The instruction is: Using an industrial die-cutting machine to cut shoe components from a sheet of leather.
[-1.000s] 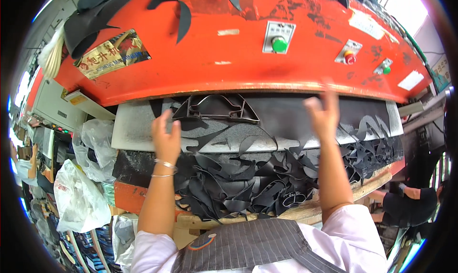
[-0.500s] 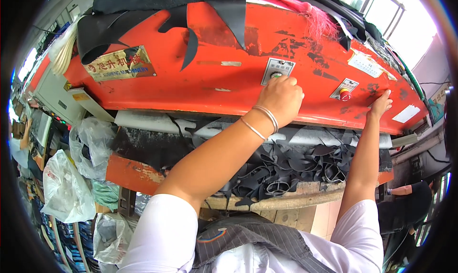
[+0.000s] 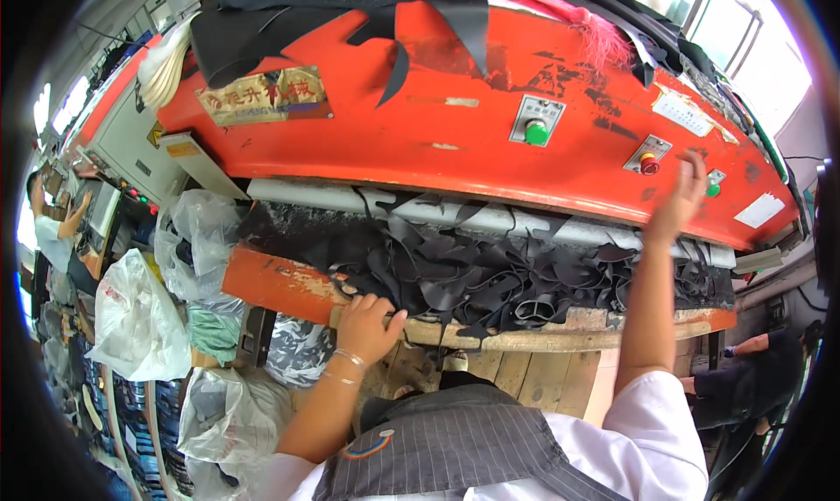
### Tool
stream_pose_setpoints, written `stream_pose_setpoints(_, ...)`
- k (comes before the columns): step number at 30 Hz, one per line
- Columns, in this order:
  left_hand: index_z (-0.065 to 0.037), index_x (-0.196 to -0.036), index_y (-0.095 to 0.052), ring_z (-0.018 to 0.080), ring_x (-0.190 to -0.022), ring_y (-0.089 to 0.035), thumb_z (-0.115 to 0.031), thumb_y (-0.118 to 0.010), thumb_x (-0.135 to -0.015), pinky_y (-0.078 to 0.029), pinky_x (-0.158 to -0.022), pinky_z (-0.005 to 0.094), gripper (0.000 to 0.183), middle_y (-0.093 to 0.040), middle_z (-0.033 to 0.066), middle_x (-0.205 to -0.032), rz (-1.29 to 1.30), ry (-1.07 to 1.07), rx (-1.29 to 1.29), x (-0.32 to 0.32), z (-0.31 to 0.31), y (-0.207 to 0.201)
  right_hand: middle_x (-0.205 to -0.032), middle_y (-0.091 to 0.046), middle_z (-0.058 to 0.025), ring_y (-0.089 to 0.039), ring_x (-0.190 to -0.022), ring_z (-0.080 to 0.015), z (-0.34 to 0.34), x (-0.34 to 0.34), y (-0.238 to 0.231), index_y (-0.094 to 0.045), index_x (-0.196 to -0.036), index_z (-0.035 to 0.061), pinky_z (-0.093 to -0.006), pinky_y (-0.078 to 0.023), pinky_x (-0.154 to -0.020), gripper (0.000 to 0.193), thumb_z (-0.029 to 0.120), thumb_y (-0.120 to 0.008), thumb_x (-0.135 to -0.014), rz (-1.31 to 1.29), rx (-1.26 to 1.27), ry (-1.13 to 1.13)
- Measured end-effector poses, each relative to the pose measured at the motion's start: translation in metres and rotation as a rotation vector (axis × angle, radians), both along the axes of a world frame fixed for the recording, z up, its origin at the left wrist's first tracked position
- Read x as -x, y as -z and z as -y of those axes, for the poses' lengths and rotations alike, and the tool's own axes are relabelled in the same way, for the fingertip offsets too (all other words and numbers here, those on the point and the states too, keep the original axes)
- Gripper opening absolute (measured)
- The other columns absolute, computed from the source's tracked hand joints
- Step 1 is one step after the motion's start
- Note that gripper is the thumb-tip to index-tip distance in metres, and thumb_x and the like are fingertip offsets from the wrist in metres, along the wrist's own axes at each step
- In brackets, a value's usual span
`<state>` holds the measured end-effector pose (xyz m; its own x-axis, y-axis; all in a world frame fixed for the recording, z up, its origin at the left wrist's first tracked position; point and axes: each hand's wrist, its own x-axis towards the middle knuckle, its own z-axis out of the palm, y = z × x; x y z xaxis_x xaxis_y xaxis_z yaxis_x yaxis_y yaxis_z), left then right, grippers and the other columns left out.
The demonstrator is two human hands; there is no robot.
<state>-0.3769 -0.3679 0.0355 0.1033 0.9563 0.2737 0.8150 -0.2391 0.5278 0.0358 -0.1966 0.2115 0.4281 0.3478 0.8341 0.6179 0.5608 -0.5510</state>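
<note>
My left hand (image 3: 367, 329) rests on the front edge of the wooden board (image 3: 420, 333), fingers laid over it with nothing visible in them. Beside its fingertips lies a heap of black sheet offcuts (image 3: 507, 278), full of curved cut-out shapes. My right hand (image 3: 678, 202) is raised before the red machine front (image 3: 367, 151), fingers stretched and slightly blurred. Close by it are a red push button (image 3: 648, 163) and a green button (image 3: 714, 189); it seems apart from both. Another green button (image 3: 536, 133) sits on a metal plate further left, with no hand on it.
Black sheets (image 3: 280, 37) and pink fringed material (image 3: 586, 33) hang over the machine's top. A whitish slab (image 3: 324, 195) runs beneath the red front. Clear plastic bags (image 3: 140, 317) stand at the left. People are at the far left (image 3: 52, 230) and lower right (image 3: 752, 378).
My left hand has left the middle green button and come down to the board's edge. My right hand has drawn back from the right-hand button, uncovering it. The view has shifted slightly.
</note>
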Motion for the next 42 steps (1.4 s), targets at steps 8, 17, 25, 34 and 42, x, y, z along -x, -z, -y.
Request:
stream_pose_setpoints(8,-0.009,-0.064,-0.055,0.0297,-0.078,-0.052,-0.031,-0.070,-0.075,-0.041,-0.070,0.0425,0.029,-0.053,0.0070,-0.073,-0.033,-0.110,-0.041,-0.011,-0.015,-0.007,-0.104,-0.063,-0.0142,-0.057,-0.102,-0.0323,0.003,0.189,0.038,-0.062,-0.107,0.0015,-0.0383,-0.044,-0.090,0.030,0.013,-0.072,-0.081,0.512,0.152,-0.529)
stream_pose_setpoints(17,-0.008,-0.081,-0.070,0.0288,-0.074,-0.062,-0.033,-0.068,-0.082,-0.050,-0.069,0.0395,0.025,-0.065,0.0106,-0.075,0.243,0.034,0.331,0.033,-0.090,-0.041,-0.108,-0.066,-0.0155,-0.059,-0.105,-0.0332,-0.081,0.167,0.107,-0.065,-0.109,0.0042,-0.0429,-0.045,-0.090,0.040,0.033,-0.070,-0.082,0.819,0.707,-0.512)
stream_pose_setpoints(25,-0.011,-0.124,-0.060,0.0321,-0.122,-0.052,-0.006,-0.047,-0.092,-0.039,-0.103,0.0410,0.035,-0.057,0.0161,-0.128,0.252,0.092,-0.042,0.103,-0.331,0.014,-0.088,-0.061,-0.0041,-0.057,-0.092,-0.0218,-0.158,0.259,0.179,-0.066,-0.097,0.0114,-0.0358,-0.040,-0.084,0.025,0.029,-0.069,-0.080,1.217,0.662,-0.439)
stream_pose_setpoints(34,-0.020,-0.130,-0.058,0.0264,-0.138,-0.036,-0.015,-0.047,-0.095,-0.019,-0.115,0.0484,0.037,-0.046,0.0055,-0.144,-0.170,0.059,0.142,0.116,-0.350,0.035,-0.082,-0.057,-0.0036,-0.054,-0.075,-0.0219,-0.123,0.226,0.085,-0.064,-0.086,0.0040,-0.0323,-0.044,-0.062,0.023,0.023,-0.064,-0.073,1.161,0.130,-0.965)
stream_pose_setpoints(42,0.005,-0.122,-0.054,0.0217,-0.095,-0.064,-0.058,-0.033,-0.099,-0.052,-0.083,0.0342,0.070,-0.066,0.0150,-0.109,1.680,0.528,1.101,0.019,-0.199,-0.062,-0.085,-0.056,-0.0027,-0.058,-0.087,-0.0206,-0.048,0.184,0.067,-0.063,-0.086,0.0069,-0.0373,-0.045,-0.094,0.023,0.019,-0.056,-0.068,1.428,-0.086,-0.934)
